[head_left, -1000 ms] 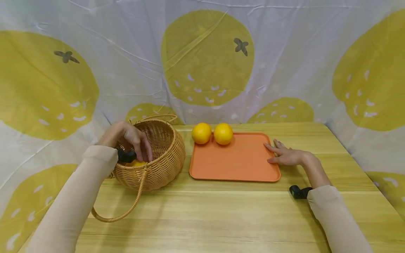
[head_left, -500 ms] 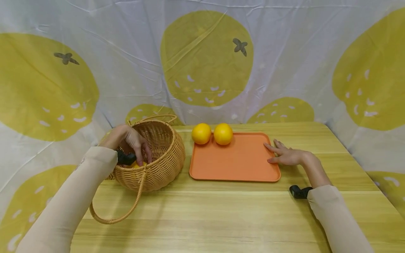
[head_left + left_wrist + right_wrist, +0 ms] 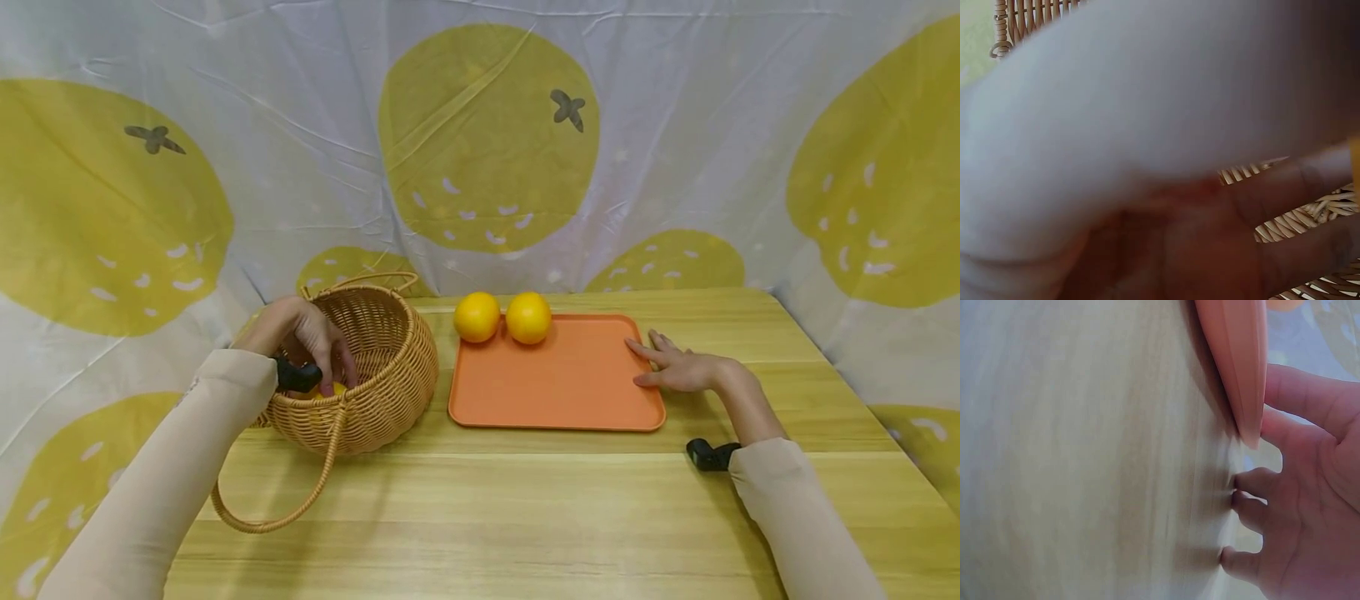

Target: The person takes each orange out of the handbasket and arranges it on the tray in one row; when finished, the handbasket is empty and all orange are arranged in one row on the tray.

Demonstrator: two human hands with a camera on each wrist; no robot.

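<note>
In the head view my left hand (image 3: 318,342) reaches down into a round wicker basket (image 3: 390,400). Its thumb and fingers are around an orange (image 3: 340,389), most of which the basket's near rim hides. The left wrist view shows wicker between the fingers and a sliver of the orange (image 3: 1356,165) at the right edge. My right hand (image 3: 682,371) lies with fingers spread at the right edge of an orange-coloured tray (image 3: 562,383). In the right wrist view, thumb and index finger touch the tray's rim (image 3: 1244,375) while other fingertips rest on the table.
Two oranges, one at the tray's back left corner (image 3: 477,317) and another beside it (image 3: 528,318), sit side by side. One basket handle (image 3: 277,523) hangs over the wooden table (image 3: 525,525) towards me. A fruit-printed cloth (image 3: 660,150) encloses the back and sides.
My left hand has sunk slightly deeper into the basket, and its thumb and fingers have closed around the orange there. My right hand and the tray have stayed put.
</note>
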